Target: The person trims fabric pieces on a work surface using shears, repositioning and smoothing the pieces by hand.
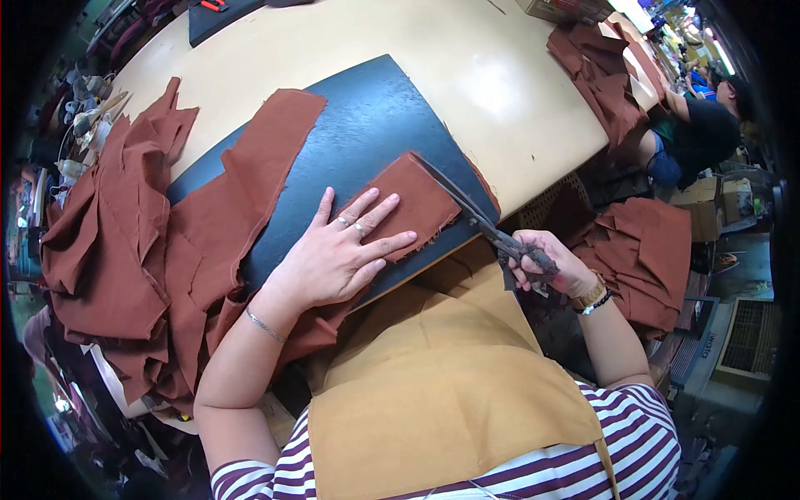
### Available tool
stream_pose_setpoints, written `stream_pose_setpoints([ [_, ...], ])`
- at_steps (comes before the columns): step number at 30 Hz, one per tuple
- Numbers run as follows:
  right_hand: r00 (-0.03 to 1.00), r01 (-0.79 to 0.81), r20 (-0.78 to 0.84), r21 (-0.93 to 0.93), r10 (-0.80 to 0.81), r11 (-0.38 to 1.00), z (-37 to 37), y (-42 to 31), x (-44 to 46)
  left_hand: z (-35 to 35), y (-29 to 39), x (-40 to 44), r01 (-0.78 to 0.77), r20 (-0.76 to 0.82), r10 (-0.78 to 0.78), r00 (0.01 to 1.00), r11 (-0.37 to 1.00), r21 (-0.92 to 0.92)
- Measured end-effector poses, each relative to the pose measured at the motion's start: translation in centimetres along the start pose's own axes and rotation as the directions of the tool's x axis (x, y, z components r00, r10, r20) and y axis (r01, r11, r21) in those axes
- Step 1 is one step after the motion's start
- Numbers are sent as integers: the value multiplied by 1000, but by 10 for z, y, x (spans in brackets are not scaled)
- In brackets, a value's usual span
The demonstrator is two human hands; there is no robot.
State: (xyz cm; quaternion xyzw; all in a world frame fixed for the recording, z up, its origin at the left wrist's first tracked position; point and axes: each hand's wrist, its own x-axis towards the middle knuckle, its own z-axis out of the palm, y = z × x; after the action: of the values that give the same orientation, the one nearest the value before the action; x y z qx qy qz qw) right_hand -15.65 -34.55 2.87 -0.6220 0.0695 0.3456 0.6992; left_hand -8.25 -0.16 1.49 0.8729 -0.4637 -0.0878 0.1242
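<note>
On a dark board [350, 125] lies a rectangular piece of rust-brown cloth [421, 196]. My left hand [346, 246] rests flat on its left part, fingers spread, rings on two of them. My right hand [537, 262] is wrapped round the cloth-bound handles of large scissors [468, 208]. The long blades run along the right edge of the piece, pointing up and left. Whether the blades are apart is hard to tell. More rust-brown cloth [225, 208] lies in a crumpled heap left of my left hand, partly over the board.
The board sits on a pale table [492, 67]. Another brown cloth pile [596, 79] hangs over the table's right edge, and more cloth [642, 258] lies below, near my right wrist. A person [704, 133] is at the upper right. A red-handled tool [213, 5] is at the top left.
</note>
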Motion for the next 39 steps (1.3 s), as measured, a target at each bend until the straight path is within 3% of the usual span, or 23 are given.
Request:
stream_pose_setpoints([
  [8,999,-39,-24,-54,38,998,-4,3,-7,1,-1,-1,-2,-5,2,1000,1000,-5],
  [14,999,41,12,56,-42,998,0,7,12,2,3,0,-47,9,47,999,999,-3],
  [22,999,-13,-45,-24,12,1000,-8,7,7,2,1,0,-32,9,33,999,999,-21],
  [23,997,2,-76,4,-2,1000,-11,10,4,2,0,1,-28,8,28,1000,999,-30],
  [27,938,336,-182,256,-297,906,-24,34,0,-3,-18,30,-30,-20,30,999,1000,-1],
  [28,905,361,-349,333,-242,871,-28,50,-3,-3,-27,44,-32,-41,33,999,999,20],
  [30,915,403,-252,632,-316,662,-18,46,2,-1,-49,85,-30,-121,38,992,997,72],
  [32,898,433,-267,673,-348,600,-6,44,9,1,-73,136,-2,-192,16,981,997,72],
  [34,902,431,-298,658,-313,617,11,37,11,5,-87,178,86,-341,-7,940,972,219],
  [36,903,419,-246,683,-353,598,13,41,14,2,-80,193,79,-455,54,889,960,268],
  [39,886,443,-283,746,-366,497,6,49,11,-18,-34,149,125,-548,-52,835,987,98],
])
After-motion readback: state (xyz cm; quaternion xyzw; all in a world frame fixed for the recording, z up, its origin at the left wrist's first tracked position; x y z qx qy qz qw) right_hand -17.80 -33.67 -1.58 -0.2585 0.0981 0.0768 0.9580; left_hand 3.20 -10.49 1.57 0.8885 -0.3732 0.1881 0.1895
